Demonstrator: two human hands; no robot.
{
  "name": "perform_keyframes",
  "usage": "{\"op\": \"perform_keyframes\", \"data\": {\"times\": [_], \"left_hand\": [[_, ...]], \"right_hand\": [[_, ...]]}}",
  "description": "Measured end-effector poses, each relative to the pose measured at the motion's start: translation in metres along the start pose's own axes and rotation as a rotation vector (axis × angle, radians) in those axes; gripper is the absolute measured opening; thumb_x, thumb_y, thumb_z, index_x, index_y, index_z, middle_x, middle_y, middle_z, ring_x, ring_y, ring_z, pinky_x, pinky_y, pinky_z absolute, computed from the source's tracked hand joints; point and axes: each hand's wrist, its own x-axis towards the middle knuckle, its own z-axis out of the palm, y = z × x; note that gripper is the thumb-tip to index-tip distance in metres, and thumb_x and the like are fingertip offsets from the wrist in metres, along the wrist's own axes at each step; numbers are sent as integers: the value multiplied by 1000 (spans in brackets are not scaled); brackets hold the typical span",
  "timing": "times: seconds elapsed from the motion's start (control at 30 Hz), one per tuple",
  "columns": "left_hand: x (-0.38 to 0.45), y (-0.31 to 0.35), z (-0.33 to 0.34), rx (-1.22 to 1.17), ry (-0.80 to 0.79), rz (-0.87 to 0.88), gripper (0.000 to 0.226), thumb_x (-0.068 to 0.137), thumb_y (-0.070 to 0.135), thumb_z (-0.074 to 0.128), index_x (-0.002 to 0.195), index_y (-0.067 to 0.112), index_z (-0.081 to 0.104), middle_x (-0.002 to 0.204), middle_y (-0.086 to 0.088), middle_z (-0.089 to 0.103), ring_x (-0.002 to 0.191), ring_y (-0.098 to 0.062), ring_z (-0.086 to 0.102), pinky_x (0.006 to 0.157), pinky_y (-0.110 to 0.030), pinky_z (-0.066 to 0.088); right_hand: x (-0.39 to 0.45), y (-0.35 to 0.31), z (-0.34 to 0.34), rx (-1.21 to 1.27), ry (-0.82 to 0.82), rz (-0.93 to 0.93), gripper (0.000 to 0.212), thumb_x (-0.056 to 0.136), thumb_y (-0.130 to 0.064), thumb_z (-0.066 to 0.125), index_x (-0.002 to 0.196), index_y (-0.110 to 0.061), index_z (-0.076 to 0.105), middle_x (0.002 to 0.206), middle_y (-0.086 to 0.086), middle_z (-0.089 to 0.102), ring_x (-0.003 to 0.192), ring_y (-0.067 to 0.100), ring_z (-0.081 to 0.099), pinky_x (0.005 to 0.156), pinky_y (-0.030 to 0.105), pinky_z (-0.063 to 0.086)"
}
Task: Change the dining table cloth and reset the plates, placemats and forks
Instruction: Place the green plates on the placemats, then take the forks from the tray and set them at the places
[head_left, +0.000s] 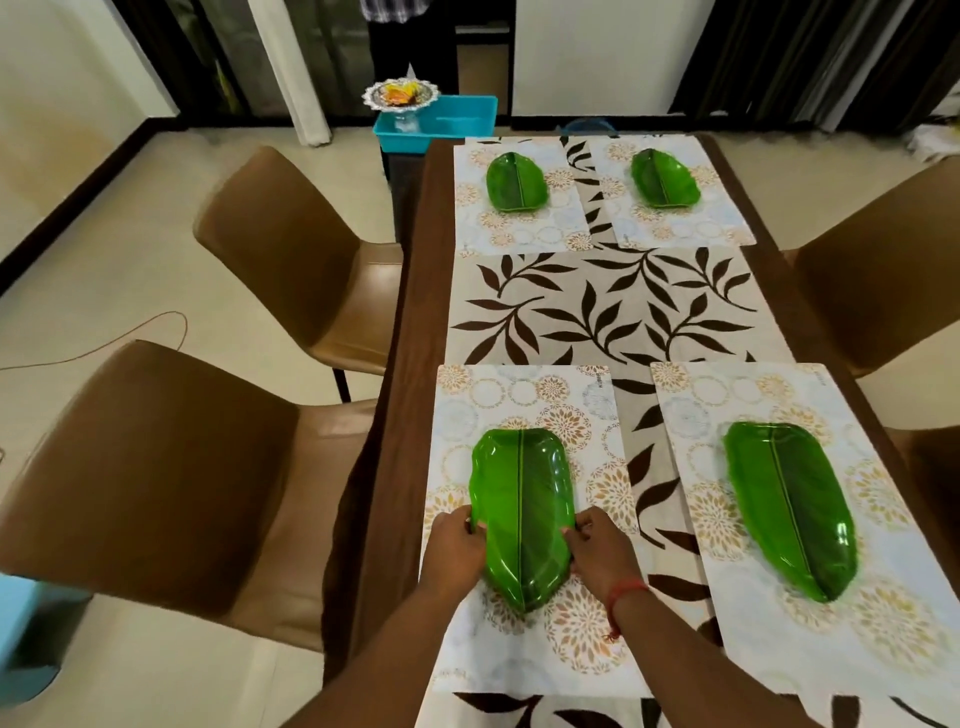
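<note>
A green leaf-shaped plate (522, 512) lies on the near-left floral placemat (535, 410). My left hand (453, 551) grips its left rim and my right hand (597, 551) grips its right rim. A second leaf plate (789, 506) rests on the near-right placemat (779, 395). Two more leaf plates (517, 182) (665, 177) sit on the far placemats (519, 234) (691, 228). Under them spreads a beige tablecloth with dark leaf print (602, 306) over a brown cloth (415, 312). No forks are in view.
Brown chairs stand on the left (171, 467) (291, 244) and on the right (883, 270). Beyond the table's far end a teal tray (452, 122) holds a silver dish (400, 96). A person (400, 41) stands at the back. A thin cable (130, 332) lies on the floor.
</note>
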Motion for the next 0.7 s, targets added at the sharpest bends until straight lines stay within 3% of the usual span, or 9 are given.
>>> {"op": "perform_keyframes", "data": {"times": [0.07,0.2,0.33,0.5,0.7], "left_hand": [[-4,-2,-1,80,-14,24,24,99,25,53,120,18,64,105,-9,61,75,-16,61,68,-33,49],[-17,-10,-16,150,5,48,38,100,26,51,137,18,54,132,-5,51,112,-21,59,90,-33,49],[-27,-24,-41,320,71,117,41,99,30,50,139,18,50,135,-6,49,119,-21,55,97,-35,46],[-93,-48,-75,462,194,-4,50,101,45,39,148,26,36,144,1,45,124,-21,51,100,-34,45],[-174,-123,-138,583,368,-229,66,98,56,35,156,28,17,161,0,25,145,-24,28,119,-47,23]], "right_hand": [[-6,1,-3,-40,45,0,12,98,-28,58,95,-18,53,82,5,65,75,23,64,71,38,52],[-20,-5,-10,-148,166,-77,14,99,-30,54,106,-18,54,88,3,65,80,21,62,67,33,45],[-27,-21,-6,-270,170,-242,15,100,-32,50,109,-20,53,95,1,62,82,19,60,66,30,41],[-54,-52,17,-438,55,-494,17,100,-36,48,106,-22,54,106,2,62,92,25,62,71,33,42],[-109,-107,115,-663,-261,-850,46,96,-47,49,133,-19,48,128,4,52,117,25,53,97,36,44]]}}
